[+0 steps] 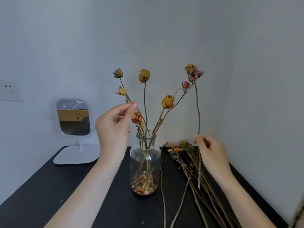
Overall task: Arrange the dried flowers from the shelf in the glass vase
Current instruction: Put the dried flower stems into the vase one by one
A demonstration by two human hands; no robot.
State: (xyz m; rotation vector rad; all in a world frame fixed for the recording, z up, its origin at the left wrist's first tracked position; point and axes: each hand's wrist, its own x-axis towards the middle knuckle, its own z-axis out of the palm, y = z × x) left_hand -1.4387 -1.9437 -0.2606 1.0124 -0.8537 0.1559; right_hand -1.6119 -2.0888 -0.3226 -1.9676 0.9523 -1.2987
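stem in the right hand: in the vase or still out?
Out. The right hand holds the long stem upright, its lower end beside the glass vase.

Vase mouth: I am seeing the glass vase (145,163) neck crowding with stems, leaving a narrow gap.
Left approach: my left hand (113,127) is occupying it.
Right side: loose flowers (187,160) are covering the black table (41,186).
Far left: a mirror (73,117) is standing well apart.
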